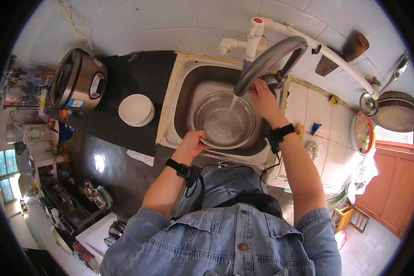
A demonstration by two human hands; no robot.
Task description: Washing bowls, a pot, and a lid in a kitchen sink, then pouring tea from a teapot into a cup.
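Note:
A round metal basin [224, 120] rests in the stainless-steel sink [207, 77], with water inside it. Water runs into the basin from the curved metal faucet [272, 55]. My left hand [192, 143] grips the basin's near-left rim, thumb on top. Beyond the basin, my right hand [264, 100] reaches up beside the faucet's base, close to the faucet body [276, 79]. Its fingertips are partly hidden by the spout, so whether they grip the handle is unclear.
Stacked white bowls [136, 109] and a rice cooker [81, 79] stand on the dark counter [134, 76] to the left. White pipes [317, 48] cross the tiled wall. On the right tiled counter [324, 138] lie a blue scrap [316, 128] and a red-rimmed basin [363, 132].

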